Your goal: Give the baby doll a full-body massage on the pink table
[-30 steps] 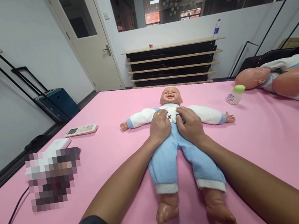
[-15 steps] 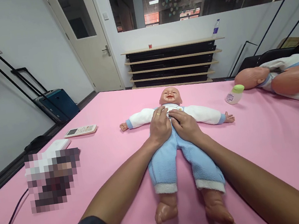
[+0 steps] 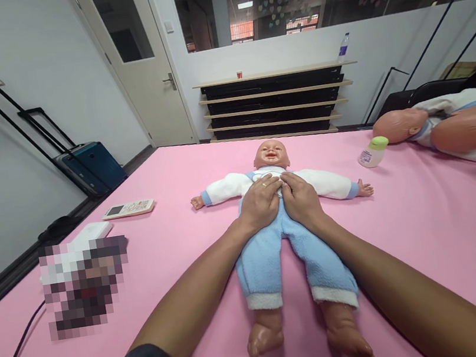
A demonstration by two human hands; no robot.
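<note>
A baby doll (image 3: 261,264) in a white and light-blue fleece outfit lies on its back on the pink mat, arms spread wide and bare feet toward me. Flat across its belly and lower chest rests my left hand (image 3: 261,202), a ring on one finger, fingers stretched out. My right hand (image 3: 302,197) lies beside it on the doll's other side, fingers extended and close together. The fingertips of both hands nearly meet at the middle of the chest. Part of the doll's top is hidden beneath them.
Right of the doll stands a small bottle with a green cap (image 3: 373,152); beyond it lies another doll (image 3: 400,125). On the left are a remote control (image 3: 129,209), a white device (image 3: 90,236) with a black cable, and a blurred-out item (image 3: 89,290). Shelving (image 3: 274,91) stands behind.
Both hands have slid a little to the right over the doll's front, and the left fingertips have come down from the upper chest. The doll stays in place.
</note>
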